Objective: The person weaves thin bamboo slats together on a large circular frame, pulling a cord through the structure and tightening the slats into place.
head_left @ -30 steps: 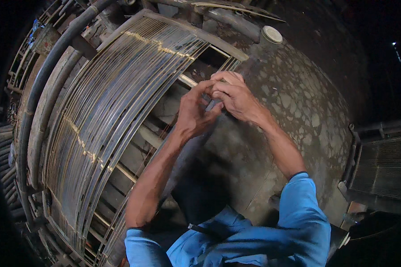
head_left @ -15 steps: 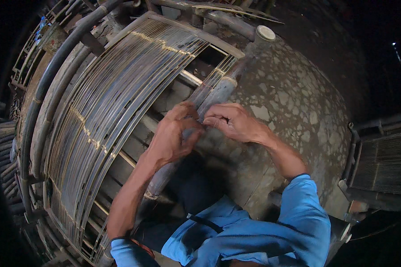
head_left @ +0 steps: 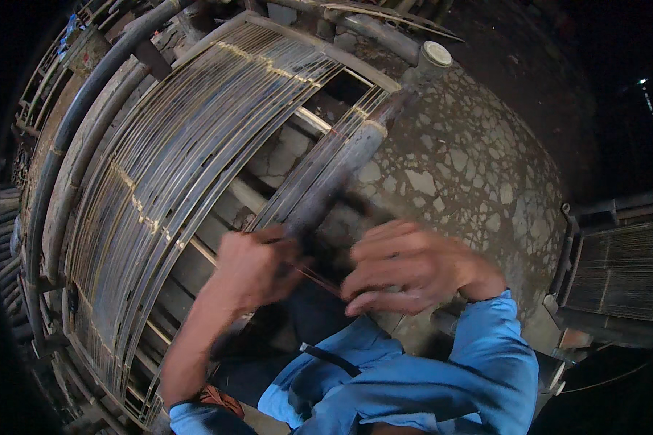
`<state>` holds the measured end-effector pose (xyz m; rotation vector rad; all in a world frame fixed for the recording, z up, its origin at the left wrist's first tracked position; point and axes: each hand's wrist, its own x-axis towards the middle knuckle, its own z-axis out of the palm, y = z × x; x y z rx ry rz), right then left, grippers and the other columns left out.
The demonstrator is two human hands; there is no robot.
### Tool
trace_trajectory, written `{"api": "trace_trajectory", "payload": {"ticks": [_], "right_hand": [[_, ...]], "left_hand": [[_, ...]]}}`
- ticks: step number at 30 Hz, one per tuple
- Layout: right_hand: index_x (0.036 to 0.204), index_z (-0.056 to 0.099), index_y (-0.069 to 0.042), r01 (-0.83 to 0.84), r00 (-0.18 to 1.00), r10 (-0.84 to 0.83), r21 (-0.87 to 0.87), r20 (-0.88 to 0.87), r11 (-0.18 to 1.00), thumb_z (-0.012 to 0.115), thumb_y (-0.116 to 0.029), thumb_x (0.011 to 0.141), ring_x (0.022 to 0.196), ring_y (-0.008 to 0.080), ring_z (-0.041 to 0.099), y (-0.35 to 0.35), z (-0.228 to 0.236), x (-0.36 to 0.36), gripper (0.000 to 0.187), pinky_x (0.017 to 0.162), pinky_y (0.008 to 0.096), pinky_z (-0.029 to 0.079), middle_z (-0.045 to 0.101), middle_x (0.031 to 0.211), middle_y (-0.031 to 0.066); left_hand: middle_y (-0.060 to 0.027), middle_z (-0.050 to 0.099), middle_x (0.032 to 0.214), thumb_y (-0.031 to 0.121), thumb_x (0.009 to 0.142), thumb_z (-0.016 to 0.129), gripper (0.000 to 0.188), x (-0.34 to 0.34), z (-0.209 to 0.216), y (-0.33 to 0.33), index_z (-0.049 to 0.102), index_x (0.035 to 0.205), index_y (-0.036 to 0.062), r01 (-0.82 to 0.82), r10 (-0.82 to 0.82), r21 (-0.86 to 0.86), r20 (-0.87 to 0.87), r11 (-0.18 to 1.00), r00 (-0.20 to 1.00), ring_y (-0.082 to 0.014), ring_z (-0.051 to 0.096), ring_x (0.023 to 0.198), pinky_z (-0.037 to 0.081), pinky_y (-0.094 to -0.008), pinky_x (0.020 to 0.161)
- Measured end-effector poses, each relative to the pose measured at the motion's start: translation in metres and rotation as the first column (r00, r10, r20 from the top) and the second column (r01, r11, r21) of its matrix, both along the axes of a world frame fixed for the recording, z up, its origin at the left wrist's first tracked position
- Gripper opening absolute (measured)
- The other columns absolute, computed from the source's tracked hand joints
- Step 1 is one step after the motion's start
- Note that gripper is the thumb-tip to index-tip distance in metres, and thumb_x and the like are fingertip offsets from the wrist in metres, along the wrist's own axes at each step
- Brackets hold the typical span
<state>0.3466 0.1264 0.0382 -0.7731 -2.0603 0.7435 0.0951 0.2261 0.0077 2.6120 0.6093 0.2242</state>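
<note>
A thin reddish thread [head_left: 318, 279] runs nearly straight between my two hands above my lap. My left hand [head_left: 260, 267] is closed on one end of it, beside the near rail of a large strip-strung frame [head_left: 189, 138]. On the right, my right hand [head_left: 413, 267] is blurred, its fingers bent and drawn together where the thread reaches them. Long pale and dark strips are strung close together along the frame, crossed by pale bindings. A narrower band of strips [head_left: 319, 163] lies along the near rail [head_left: 348, 163], partly hidden by my left hand.
A rust-coloured bundle of cord [head_left: 223, 400] lies by my left elbow. Thick bamboo poles [head_left: 87, 119] border the far left. Stone-studded ground [head_left: 471, 159] spreads to the right, with a second strung frame [head_left: 617, 272] at the right edge. A dark tube [head_left: 330, 359] lies on my blue clothing.
My hands, close together at the near rail before, have moved apart and toward my body. The right went right and down, the left down and slightly left. The reddish thread now shows between them.
</note>
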Motion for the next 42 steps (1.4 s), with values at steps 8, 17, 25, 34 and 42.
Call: {"api": "trace_trajectory", "payload": {"ticks": [8,17,25,34,42], "right_hand": [[0.078,0.074,-0.003,0.582,0.806,-0.533,-0.181,0.257,0.793,0.084,-0.013,0.083,0.054,0.0107,0.044,-0.055,-0.009,0.100,0.015,0.049,0.0318,0.033,0.048,0.059,0.0022],[0.090,0.075,-0.002,0.857,0.512,-0.500,-0.451,0.699,0.247,0.080,-0.024,0.090,0.065,0.0127,0.056,-0.074,-0.118,0.184,0.022,0.057,0.0331,0.043,0.063,0.070,0.0081],[0.114,0.069,-0.001,0.867,0.493,-0.841,-0.054,0.224,0.495,0.075,-0.032,0.090,0.101,0.0337,0.062,0.085,-0.165,0.099,0.040,0.092,0.0433,0.050,0.067,0.110,0.0153],[0.090,0.072,0.003,0.811,0.410,-0.782,0.204,0.470,0.548,0.071,-0.024,0.087,0.105,0.0371,0.055,0.144,-0.201,0.086,0.027,0.093,0.0444,0.046,0.062,0.106,0.0164],[0.089,0.070,0.002,0.508,0.745,-0.666,-0.611,-0.044,0.608,0.065,-0.023,0.099,0.108,0.0224,0.057,0.165,-0.189,0.115,0.028,0.097,0.0345,0.044,0.067,0.108,0.0102]], "left_hand": [[-0.0190,0.065,0.076,0.021,0.082,0.080,0.026,-0.217,0.044,-0.041,0.064,0.079,0.0005,-0.787,0.886,0.420,-0.113,0.452,0.449,-0.0405,0.064,0.071,0.051,-0.0430,0.066],[-0.0138,0.066,0.124,0.021,0.075,0.085,0.061,-0.619,0.021,-0.155,0.060,0.130,0.0079,-0.736,0.817,0.489,-0.558,0.467,0.148,-0.0313,0.064,0.112,0.052,-0.0451,0.085],[-0.0065,0.073,0.105,0.016,0.090,0.076,0.051,-0.065,-0.048,0.049,0.062,0.135,-0.0016,-0.526,0.553,-0.597,-0.159,0.606,0.818,-0.0141,0.066,0.099,0.052,-0.0322,0.092],[-0.0129,0.072,0.100,0.020,0.091,0.060,0.033,0.178,-0.190,0.148,0.071,0.111,-0.0037,-0.439,0.660,-0.829,-0.117,0.346,0.742,-0.0215,0.065,0.088,0.052,-0.0385,0.083],[-0.0104,0.071,0.094,0.024,0.095,0.054,0.033,0.187,-0.180,0.144,0.073,0.104,-0.0008,-0.333,0.602,-0.936,-0.200,0.117,0.773,-0.0206,0.064,0.083,0.051,-0.0387,0.079]]}}
